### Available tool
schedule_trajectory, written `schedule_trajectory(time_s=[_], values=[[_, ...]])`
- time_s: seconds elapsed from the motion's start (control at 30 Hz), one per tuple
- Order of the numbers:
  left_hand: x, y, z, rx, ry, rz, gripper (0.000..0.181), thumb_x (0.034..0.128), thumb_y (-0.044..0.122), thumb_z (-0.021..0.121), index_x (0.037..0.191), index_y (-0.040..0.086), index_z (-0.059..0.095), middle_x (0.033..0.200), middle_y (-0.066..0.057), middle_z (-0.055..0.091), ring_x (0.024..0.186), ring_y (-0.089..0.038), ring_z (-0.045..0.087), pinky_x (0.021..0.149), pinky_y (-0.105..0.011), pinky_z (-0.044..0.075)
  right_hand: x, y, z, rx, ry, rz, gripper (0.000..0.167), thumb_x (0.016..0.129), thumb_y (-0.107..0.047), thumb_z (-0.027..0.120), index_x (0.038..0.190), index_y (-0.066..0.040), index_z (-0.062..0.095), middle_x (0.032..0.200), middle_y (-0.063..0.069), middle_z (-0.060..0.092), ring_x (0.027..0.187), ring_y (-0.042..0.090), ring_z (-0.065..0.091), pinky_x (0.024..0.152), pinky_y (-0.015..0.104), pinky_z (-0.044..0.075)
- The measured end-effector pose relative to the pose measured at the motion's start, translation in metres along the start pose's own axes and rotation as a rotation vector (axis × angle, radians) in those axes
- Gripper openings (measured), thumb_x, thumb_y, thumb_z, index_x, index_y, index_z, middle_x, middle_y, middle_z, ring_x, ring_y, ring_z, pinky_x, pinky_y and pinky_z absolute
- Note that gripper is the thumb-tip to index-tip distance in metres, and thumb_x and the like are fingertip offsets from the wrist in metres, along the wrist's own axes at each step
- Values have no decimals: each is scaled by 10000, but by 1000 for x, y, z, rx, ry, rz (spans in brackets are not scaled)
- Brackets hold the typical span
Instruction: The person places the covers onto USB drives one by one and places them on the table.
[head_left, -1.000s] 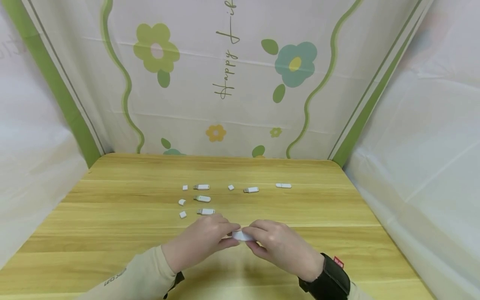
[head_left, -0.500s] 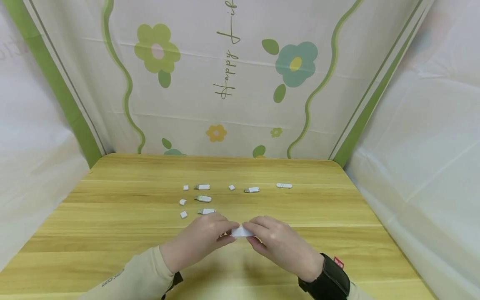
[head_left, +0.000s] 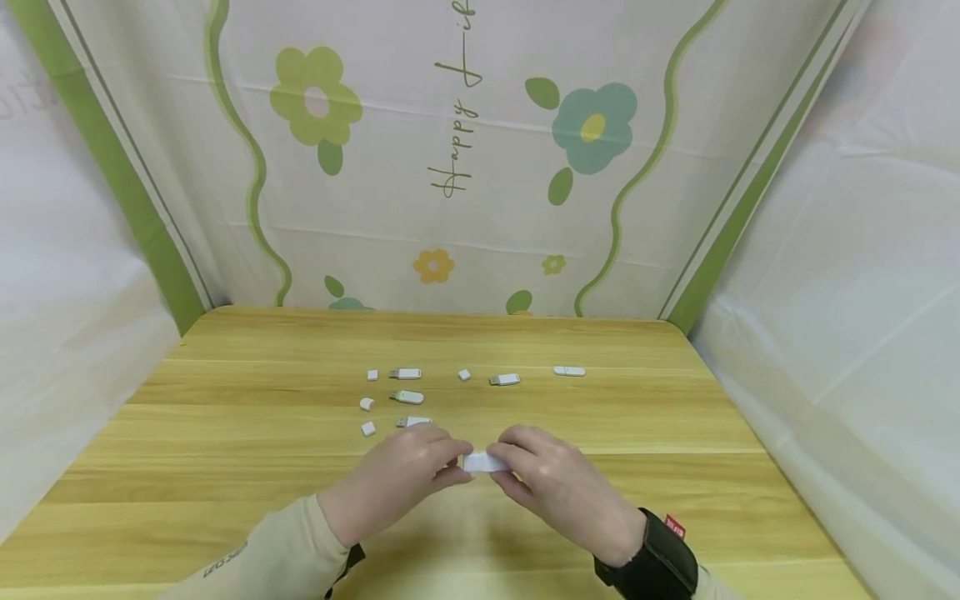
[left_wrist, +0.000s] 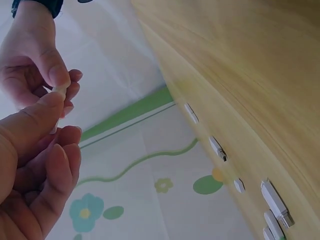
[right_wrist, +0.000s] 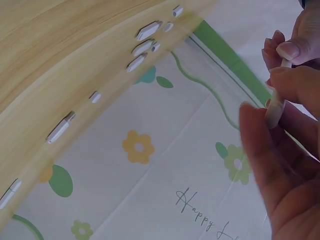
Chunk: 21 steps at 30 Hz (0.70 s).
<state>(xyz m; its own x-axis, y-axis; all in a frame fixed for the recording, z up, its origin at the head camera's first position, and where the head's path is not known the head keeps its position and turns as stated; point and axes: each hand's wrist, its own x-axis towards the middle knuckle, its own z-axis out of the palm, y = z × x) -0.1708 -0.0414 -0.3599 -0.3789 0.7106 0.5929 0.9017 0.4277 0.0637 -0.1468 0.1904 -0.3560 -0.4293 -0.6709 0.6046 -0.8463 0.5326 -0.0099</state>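
Note:
Between both hands, above the table's near half, is a white USB stick [head_left: 483,462], partly hidden by fingers. My left hand [head_left: 401,471] pinches its left end between thumb and fingers. The right hand [head_left: 558,483] pinches the right end. In the left wrist view the fingertips of the left hand [left_wrist: 40,160] and right hand [left_wrist: 32,62] nearly meet over it. The right wrist view shows the white stick [right_wrist: 275,111] edge-on in the right hand [right_wrist: 290,145], with the left hand [right_wrist: 302,45] beyond. Whether a cap sits on it, I cannot tell.
Uncapped USB sticks lie on the wooden table [head_left: 637,500]: one [head_left: 406,374] at the back, another [head_left: 407,397] before it, one [head_left: 414,422] beside my left hand, one [head_left: 505,379] further right. Loose white caps [head_left: 368,428] lie near them. A capped stick [head_left: 569,371] lies back right.
Both hands have risen slightly with the white USB stick. It has turned from a slant to nearly level. The left fingers have shifted a little to the left. The things on the table stay put.

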Motion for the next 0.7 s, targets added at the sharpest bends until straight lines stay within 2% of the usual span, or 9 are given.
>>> schedule_trajectory(time_s=[0.2, 0.37, 0.6, 0.7], values=[[0, 1, -2, 30, -7, 27, 210, 790, 190, 832, 917, 64, 723, 747, 59, 633, 657, -36, 557, 607, -106, 458, -2, -3, 0, -32, -25, 8, 263, 773, -89, 848, 999, -73, 715, 922, -32, 570, 780, 73, 512, 666, 121, 448], [1, 3, -5, 6, -2, 52, 186, 786, 155, 840, 894, 53, 727, 745, 39, 641, 645, -34, 561, 601, -99, 456, 0, -5, 0, -66, -33, -20, 248, 769, -80, 848, 980, -53, 720, 892, -25, 560, 763, 83, 507, 667, 114, 445], [2, 4, -3, 4, 39, 115, 194, 742, 127, 872, 817, 88, 697, 666, 70, 538, 589, -12, 448, 572, -77, 381, 0, -10, -1, -140, -49, -53, 274, 726, -79, 878, 949, -44, 724, 849, -23, 540, 727, 90, 494, 638, 106, 424], [2, 3, -1, 20, 40, 122, 206, 735, 129, 877, 803, 97, 685, 652, 76, 510, 582, -14, 428, 568, -79, 371, 0, -11, -1, -155, -54, -56, 276, 722, -77, 880, 944, -45, 719, 844, -20, 533, 718, 91, 489, 626, 112, 419]])
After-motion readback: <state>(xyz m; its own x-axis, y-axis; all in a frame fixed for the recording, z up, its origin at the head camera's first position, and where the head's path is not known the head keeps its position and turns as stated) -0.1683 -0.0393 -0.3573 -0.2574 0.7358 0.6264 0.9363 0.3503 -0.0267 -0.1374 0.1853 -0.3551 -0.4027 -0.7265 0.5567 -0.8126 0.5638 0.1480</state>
